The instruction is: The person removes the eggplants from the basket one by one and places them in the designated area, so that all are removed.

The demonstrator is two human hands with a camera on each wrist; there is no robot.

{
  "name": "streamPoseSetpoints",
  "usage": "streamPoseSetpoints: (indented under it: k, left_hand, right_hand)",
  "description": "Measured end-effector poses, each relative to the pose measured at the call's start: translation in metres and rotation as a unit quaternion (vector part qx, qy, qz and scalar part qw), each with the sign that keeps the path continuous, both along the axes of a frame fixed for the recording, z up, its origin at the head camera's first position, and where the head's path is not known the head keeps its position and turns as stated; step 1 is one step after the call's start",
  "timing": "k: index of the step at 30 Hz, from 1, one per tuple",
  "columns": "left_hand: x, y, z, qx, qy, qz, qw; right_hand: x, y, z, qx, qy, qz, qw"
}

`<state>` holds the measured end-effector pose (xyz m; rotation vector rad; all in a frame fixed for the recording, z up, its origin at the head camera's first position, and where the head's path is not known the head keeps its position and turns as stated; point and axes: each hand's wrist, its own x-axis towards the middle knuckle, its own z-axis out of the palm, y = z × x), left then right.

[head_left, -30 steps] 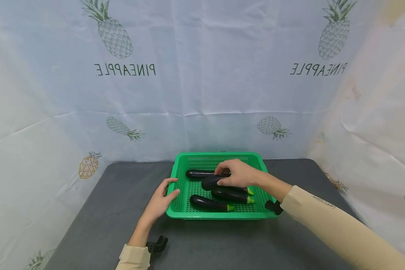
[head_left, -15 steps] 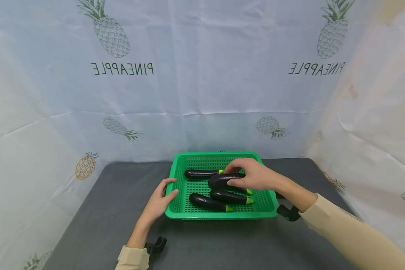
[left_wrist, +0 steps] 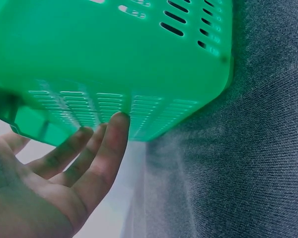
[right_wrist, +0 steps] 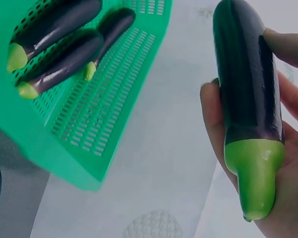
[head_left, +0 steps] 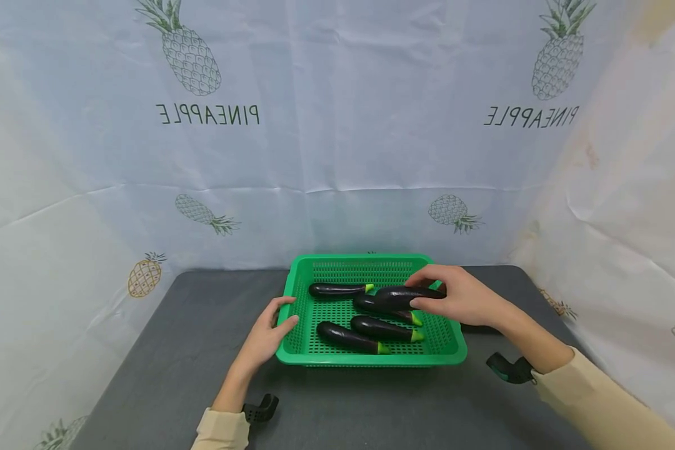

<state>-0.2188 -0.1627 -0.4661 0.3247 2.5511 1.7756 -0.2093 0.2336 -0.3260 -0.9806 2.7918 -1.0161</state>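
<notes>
Grey table [head_left: 163, 375], pineapple-print backdrop behind. Green basket [head_left: 371, 359] sits centre; left hand [head_left: 264, 337] rests relaxed fingers against its 9 o'clock wall, as it did a second ago. Right hand [head_left: 461, 300] grips the lifted eggplant [head_left: 405, 292] (green cap toward the palm in the wrist view), now raised and carried toward the basket's 3 o'clock rim, where earlier it lay mid-basket under the hand. Judged: removal under way. Remaining eggplants [head_left: 351, 337] stay inside, unmoved.

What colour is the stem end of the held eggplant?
Light green, on the dark purple eggplant; clearest in the right wrist view.
</notes>
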Motion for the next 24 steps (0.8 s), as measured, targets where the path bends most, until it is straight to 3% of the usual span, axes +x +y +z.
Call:
streamPoseSetpoints:
  k: [17,24]
  left_hand:
    - [0.000,0.000,-0.001,0.009,0.000,-0.002,1.0000]
    - [0.003,0.000,0.000,0.013,0.000,-0.003,0.9999]
  right_hand:
    - [0.012,0.054,-0.016,-0.036,0.035,-0.063,0.997]
    - [0.019,0.073,-0.027,-0.044,0.015,-0.091,0.995]
